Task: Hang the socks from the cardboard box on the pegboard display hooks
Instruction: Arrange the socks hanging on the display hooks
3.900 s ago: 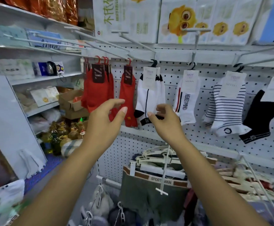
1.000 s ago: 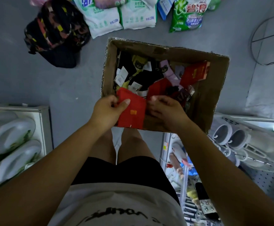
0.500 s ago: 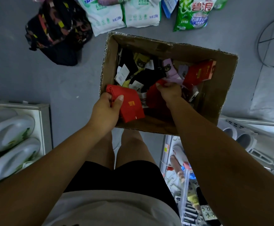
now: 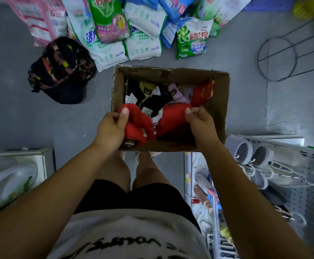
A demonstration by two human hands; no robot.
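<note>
I look straight down into an open cardboard box (image 4: pixel 218 101) on the grey floor. It holds several packs of socks: black, yellow, lilac and red. My left hand (image 4: pixel 111 128) grips a bunched red sock pair (image 4: pixel 137 124) over the box's near left corner. Over the near right side of the box, my right hand (image 4: pixel 201 122) pinches a second red sock pair (image 4: pixel 173 118) by its edge. A further red pack (image 4: pixel 203 92) leans against the far right wall of the box. The pegboard hooks with hung socks are out of view.
Detergent bags (image 4: pixel 130 30) lie piled beyond the box, with a dark patterned backpack (image 4: pixel 62 70) to their left. A wire stand (image 4: pixel 277 58) stands at the upper right. A white shelf unit (image 4: pixel 16 174) is at my left and a pegboard rack with white shoes (image 4: pixel 260 156) at my right.
I turned from the pegboard down to the box. In the last second my right hand reached into the box and lifted a second red sock pair, while my left hand kept holding the first.
</note>
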